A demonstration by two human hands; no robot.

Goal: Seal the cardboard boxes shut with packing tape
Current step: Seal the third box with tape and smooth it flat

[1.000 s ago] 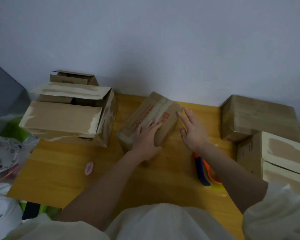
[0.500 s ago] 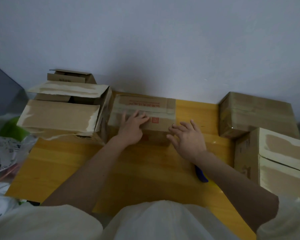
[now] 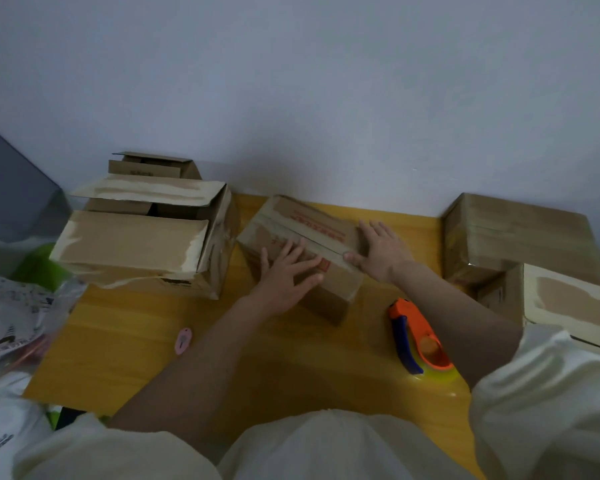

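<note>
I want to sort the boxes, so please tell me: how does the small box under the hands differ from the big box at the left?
The small brown cardboard box with red print has closed flaps; the large brown cardboard box has flaps standing open. The small one sits turned at an angle, both hands flat on it; nobody touches the large one. Both rest on the yellow wooden table.

Matt brown cardboard box (image 3: 302, 244), glossy tape strips; counter (image 3: 125, 334) smooth varnished yellow wood; tape dispenser (image 3: 418, 336) shiny orange-blue plastic.
</note>
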